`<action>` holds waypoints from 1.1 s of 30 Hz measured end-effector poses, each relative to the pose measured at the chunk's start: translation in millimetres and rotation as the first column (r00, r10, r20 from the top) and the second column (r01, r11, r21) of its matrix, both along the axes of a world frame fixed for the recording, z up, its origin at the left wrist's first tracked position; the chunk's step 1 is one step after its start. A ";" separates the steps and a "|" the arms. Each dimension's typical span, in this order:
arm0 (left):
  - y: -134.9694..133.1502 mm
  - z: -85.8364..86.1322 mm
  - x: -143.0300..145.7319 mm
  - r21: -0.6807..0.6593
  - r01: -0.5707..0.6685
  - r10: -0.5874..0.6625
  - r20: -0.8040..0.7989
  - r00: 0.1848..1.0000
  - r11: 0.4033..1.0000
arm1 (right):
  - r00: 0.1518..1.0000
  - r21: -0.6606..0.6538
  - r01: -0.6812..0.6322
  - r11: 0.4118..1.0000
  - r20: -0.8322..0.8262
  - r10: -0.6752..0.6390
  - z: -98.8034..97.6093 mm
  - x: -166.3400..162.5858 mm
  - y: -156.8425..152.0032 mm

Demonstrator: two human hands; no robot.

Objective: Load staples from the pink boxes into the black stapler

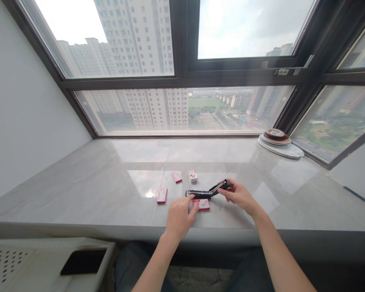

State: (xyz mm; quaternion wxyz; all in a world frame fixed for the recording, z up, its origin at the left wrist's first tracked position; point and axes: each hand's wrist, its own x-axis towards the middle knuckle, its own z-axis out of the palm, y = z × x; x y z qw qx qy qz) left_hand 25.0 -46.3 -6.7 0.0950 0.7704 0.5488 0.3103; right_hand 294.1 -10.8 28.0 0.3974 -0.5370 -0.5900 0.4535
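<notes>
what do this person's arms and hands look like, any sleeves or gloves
The left grip and right grip are ungloved hands; no ring, watch or bracelet shows. The forearms are bare too, with no sleeve in view and no visible markings.

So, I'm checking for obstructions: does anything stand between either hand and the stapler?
Nothing visible does: the left hand touches one end of the open stapler; the right hand holds its raised part.

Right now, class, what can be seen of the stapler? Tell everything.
The stapler is black with shiny, metal-looking strips, opened wide at its hinge. One half lies roughly level over the ledge, its end touched by the left hand; the other slants up rightward, gripped by the right hand.
</notes>
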 end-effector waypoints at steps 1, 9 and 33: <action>0.4 -0.4 1.0 -0.003 -0.004 0.004 0.003 1.000 1.000 | 0.999 0.037 -0.044 0.998 0.002 0.044 5.9 -8.9 7.3; -1.3 2.6 2.7 0.000 -0.027 0.027 -0.042 0.999 1.000 | 0.925 0.168 -0.257 0.952 0.329 0.191 8.0 -74.4 43.4; 53.8 -15.0 -69.3 0.059 -0.168 0.164 0.062 0.984 0.984 | 0.845 0.206 -0.124 0.971 0.534 -0.006 -6.2 -55.0 42.3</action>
